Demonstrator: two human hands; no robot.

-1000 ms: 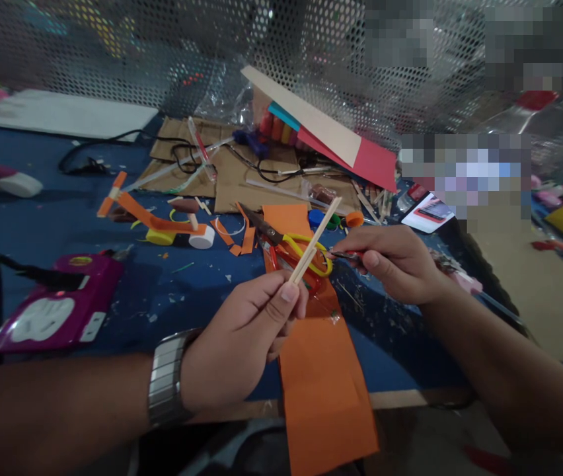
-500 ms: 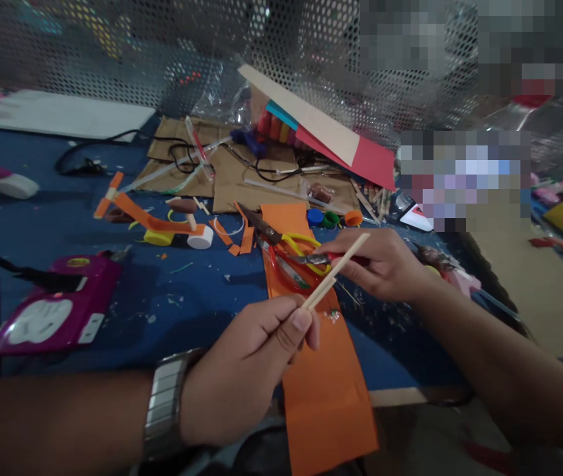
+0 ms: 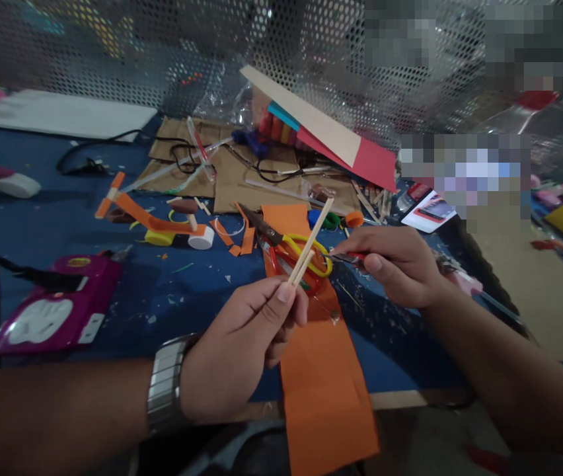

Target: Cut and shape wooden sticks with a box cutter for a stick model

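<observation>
Two thin wooden sticks are pinched in my left hand; they point up and away, one reaching farther than the other. My right hand is closed around a small red-handled tool with a metal end, which points left towards the sticks without visibly touching them. Blur and fingers hide its exact kind. Beneath the sticks lie scissors with yellow handles and a red-handled tool, both on a long orange paper strip that hangs over the table's front edge.
A purple glue-gun-like device or power box with a black cable lies left. Behind it stands a small orange paper model on wheels. Cardboard, coloured sheets and bottle caps lie farther back, before a perforated metal screen.
My left hand has moved slightly left and tipped the sticks more upright. My right hand has drawn the red-handled tool to the right, away from the sticks.
</observation>
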